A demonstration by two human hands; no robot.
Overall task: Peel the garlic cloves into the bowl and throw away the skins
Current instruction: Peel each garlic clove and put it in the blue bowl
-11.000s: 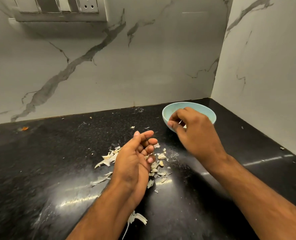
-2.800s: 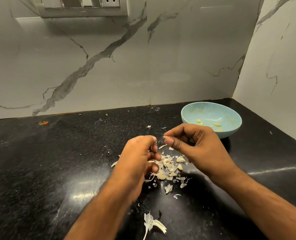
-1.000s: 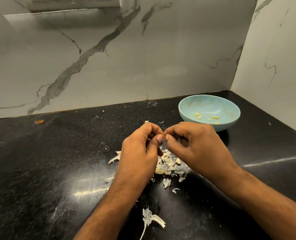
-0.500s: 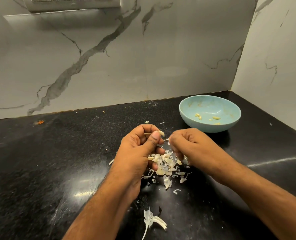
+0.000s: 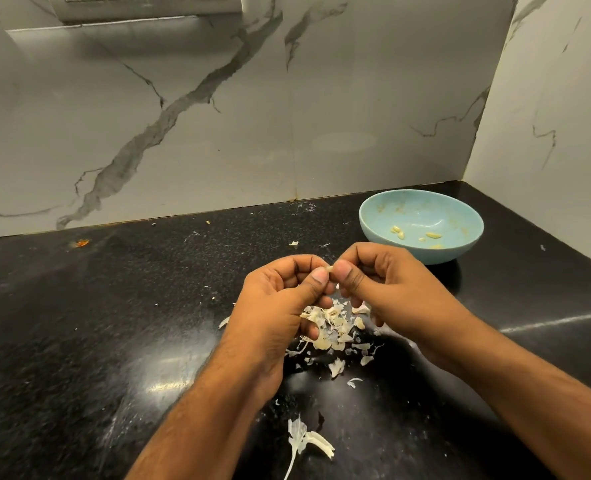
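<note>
Two hands meet thumb to thumb above the middle of the bench (image 5: 79, 323): the left hand (image 5: 280, 306) and the right hand (image 5: 387, 289) both curl their fingers in and pinch one small pale garlic clove (image 5: 329, 269) between thumb and fingertips, only its tip showing between the nails. Whether skin still clings to it cannot be told.

The clove looks tiny, light and firm, probably slick once bare, so it is best held by its ends while a nail lifts the papery skin; squeezed sidelong it could shoot out of the pinch. The skins are feather-light and brittle and would scatter at a careless sweep.

Directly beneath the hands lies the heap of skins (image 5: 335, 334), spread toward the near edge, with one larger stalky scrap (image 5: 304, 441) nearer that edge. The pale blue bowl (image 5: 460, 251) stands just beyond the right hand, toward the far right corner where the two marble walls (image 5: 218, 116) meet; a few peeled cloves (image 5: 398, 232) lie in its bottom. The path from pinch to bowl is short and open. The walls close off the far and right edges, so free room lies to the left, where only specks and an orange crumb (image 5: 82, 242) show.
</note>
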